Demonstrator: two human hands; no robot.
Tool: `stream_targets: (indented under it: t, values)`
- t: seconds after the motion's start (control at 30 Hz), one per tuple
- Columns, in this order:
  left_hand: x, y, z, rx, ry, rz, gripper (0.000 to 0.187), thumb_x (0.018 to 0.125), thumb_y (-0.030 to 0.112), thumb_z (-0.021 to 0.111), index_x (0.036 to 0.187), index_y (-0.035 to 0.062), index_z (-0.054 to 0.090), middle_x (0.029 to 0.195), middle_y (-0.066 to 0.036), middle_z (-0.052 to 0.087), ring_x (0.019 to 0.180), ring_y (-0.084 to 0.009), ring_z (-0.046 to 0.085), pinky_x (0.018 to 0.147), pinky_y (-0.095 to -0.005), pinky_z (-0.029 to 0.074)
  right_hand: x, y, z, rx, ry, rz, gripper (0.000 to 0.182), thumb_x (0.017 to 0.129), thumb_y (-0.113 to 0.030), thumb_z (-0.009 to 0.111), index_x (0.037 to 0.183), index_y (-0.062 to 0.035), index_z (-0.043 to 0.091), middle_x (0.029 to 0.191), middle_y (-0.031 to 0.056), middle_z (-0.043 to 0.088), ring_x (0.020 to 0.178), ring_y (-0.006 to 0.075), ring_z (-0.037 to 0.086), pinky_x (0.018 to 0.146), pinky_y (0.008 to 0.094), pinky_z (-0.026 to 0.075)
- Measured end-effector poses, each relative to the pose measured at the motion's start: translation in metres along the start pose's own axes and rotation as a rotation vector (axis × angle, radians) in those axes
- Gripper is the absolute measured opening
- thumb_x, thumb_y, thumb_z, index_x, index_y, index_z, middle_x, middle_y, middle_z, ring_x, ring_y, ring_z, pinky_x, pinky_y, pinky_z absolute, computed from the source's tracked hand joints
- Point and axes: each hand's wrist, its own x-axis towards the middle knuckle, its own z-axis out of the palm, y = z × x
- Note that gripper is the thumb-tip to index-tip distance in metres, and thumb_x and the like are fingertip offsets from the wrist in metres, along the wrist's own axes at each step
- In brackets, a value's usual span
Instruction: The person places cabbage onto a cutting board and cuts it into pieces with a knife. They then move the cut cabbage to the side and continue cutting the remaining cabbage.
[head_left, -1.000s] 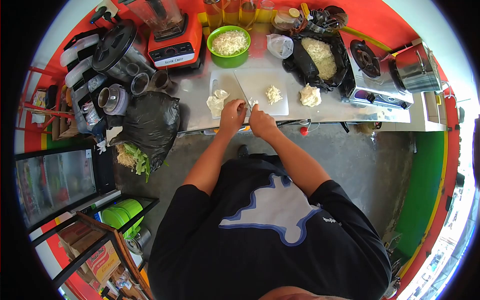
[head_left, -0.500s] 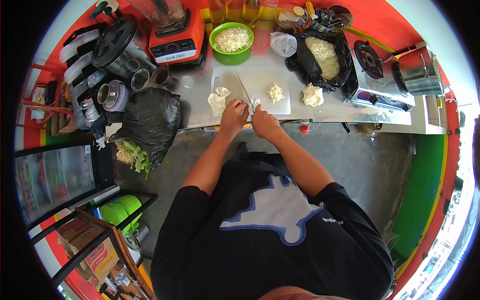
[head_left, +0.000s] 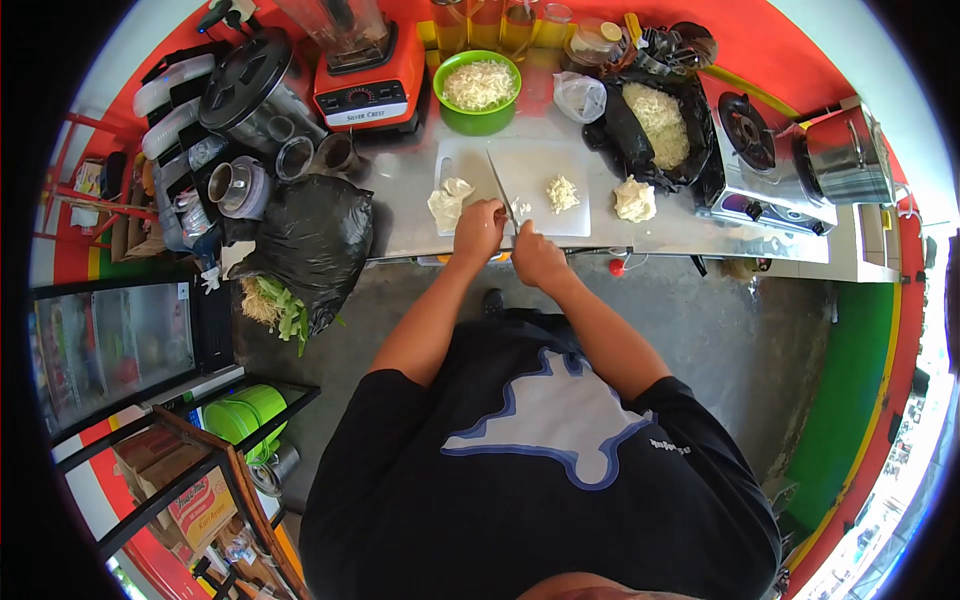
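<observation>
Two hands meet at the near edge of a white cutting board (head_left: 545, 190). A knife (head_left: 500, 185) is gripped in the closed left hand (head_left: 480, 228), while the right hand (head_left: 537, 255) seems to pin a small white cabbage piece (head_left: 520, 208) — unclear. One shredded pile (head_left: 562, 192) is done; chunks beside the board (head_left: 446, 203) are left uncut.
</observation>
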Motion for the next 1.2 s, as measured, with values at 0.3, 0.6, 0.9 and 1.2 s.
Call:
stream_targets:
  t: [0.3, 0.6, 0.9, 1.2]
  values:
    - [-0.003, 0.004, 0.001, 0.055, 0.048, 0.013, 0.008, 0.079, 0.009, 0.068, 0.080, 0.0007, 0.070, 0.077, -0.020, 0.067, 0.073, -0.0384, 0.067, 0.067, -0.0446, 0.053, 0.012, 0.001, -0.006, -0.001, 0.039, -0.037, 0.031, 0.092, -0.011, 0.057, 0.116, 0.0032, 0.041, 0.107, 0.0322, 0.068, 0.105, 0.0471, 0.067, 0.090, 0.0528, 0.053]
    - [-0.005, 0.006, 0.002, 0.088, 0.059, -0.010, 0.010, 0.079, 0.009, 0.065, 0.081, 0.0005, 0.071, 0.079, -0.022, 0.067, 0.075, -0.0407, 0.066, 0.069, -0.0477, 0.054, 0.009, 0.003, 0.007, -0.007, 0.020, -0.023, 0.033, 0.092, -0.012, 0.056, 0.117, 0.0038, 0.042, 0.106, 0.0324, 0.068, 0.103, 0.0472, 0.067, 0.090, 0.0532, 0.054]
    - [-0.003, 0.003, 0.005, -0.020, 0.041, -0.148, 0.009, 0.079, 0.008, 0.067, 0.083, 0.0013, 0.071, 0.083, -0.020, 0.069, 0.079, -0.0386, 0.068, 0.071, -0.0469, 0.054, 0.001, 0.001, 0.000, 0.003, -0.013, -0.020, 0.032, 0.093, -0.011, 0.055, 0.117, 0.0048, 0.041, 0.106, 0.0334, 0.067, 0.102, 0.0488, 0.067, 0.089, 0.0532, 0.054]
    - [-0.011, 0.007, 0.002, 0.014, 0.121, -0.051, 0.008, 0.081, 0.010, 0.069, 0.083, 0.0021, 0.068, 0.087, -0.015, 0.062, 0.083, -0.0352, 0.064, 0.073, -0.0444, 0.052, 0.014, 0.004, -0.004, 0.015, 0.038, -0.075, 0.031, 0.093, -0.013, 0.056, 0.115, 0.0040, 0.041, 0.107, 0.0347, 0.067, 0.103, 0.0494, 0.066, 0.089, 0.0554, 0.053]
